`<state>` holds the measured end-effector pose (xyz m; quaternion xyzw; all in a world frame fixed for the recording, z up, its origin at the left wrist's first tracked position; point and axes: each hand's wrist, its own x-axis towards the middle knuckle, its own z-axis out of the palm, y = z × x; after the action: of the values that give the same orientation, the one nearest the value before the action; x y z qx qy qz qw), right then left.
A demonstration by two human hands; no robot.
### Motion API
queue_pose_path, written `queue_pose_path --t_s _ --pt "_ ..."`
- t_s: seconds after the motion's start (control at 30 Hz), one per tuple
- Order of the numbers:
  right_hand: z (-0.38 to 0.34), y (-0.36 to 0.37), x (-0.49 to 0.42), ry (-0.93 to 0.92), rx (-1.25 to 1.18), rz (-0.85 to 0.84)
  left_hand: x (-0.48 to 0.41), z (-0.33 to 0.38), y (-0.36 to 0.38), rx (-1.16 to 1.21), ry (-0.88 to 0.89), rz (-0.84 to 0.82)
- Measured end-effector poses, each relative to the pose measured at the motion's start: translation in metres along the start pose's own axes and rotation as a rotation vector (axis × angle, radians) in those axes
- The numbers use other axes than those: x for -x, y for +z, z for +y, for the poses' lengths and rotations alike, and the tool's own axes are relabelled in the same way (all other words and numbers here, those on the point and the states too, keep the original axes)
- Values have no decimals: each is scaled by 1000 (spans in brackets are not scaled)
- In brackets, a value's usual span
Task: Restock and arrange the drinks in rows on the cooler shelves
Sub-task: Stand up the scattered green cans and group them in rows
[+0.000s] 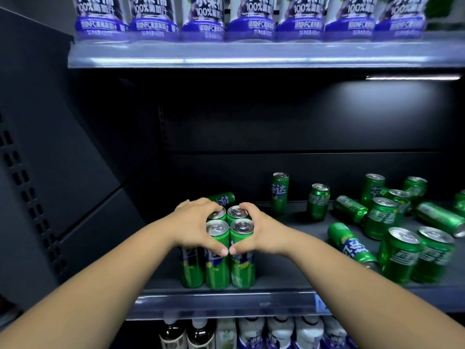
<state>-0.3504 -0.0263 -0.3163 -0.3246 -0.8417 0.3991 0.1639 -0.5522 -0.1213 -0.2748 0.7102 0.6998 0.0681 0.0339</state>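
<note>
We have a cluster of tall green cans [217, 250] standing upright at the left front of the middle shelf [289, 280], four silver tops showing in a two-by-two block with a fifth can just left of it, partly hidden under our wrist. Our left hand [195, 226] cups the block from the left and our right hand [254, 229] from the right, fingers curled over the back cans and thumbs meeting at the front, so both hands are pressed against the cans and squeezing them together. Behind the left fingers one can [224, 198] lies on its side. Farther right, two cans stand apart near the back: a slim one [279, 193] and a shorter one [318, 201]. Beyond those, the right end of the shelf holds a loose jumble of cans [402, 222], some upright, some toppled at angles, several touching. Above, the top shelf [226, 55] carries a tidy row of purple-labelled bottles [251, 18]. Below the middle shelf's front rail, more bottles [251, 333] show, dark ones at left and white ones to the right.
</note>
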Motion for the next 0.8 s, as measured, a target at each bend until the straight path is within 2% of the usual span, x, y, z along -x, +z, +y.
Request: queue_pose_path --t_s 0.13,0.37,0.6,0.8 --pt "-1 0 7 9 -73 -16 3 3 -1 -58 -13 -44" --pt "10 -22 34 55 1 35 3 10 -12 -105 -35 -160" --pt "57 -49 78 97 -26 338 -14 52 -10 26 119 112" --pt "103 -72 117 98 78 549 -34 135 9 -11 296 149"
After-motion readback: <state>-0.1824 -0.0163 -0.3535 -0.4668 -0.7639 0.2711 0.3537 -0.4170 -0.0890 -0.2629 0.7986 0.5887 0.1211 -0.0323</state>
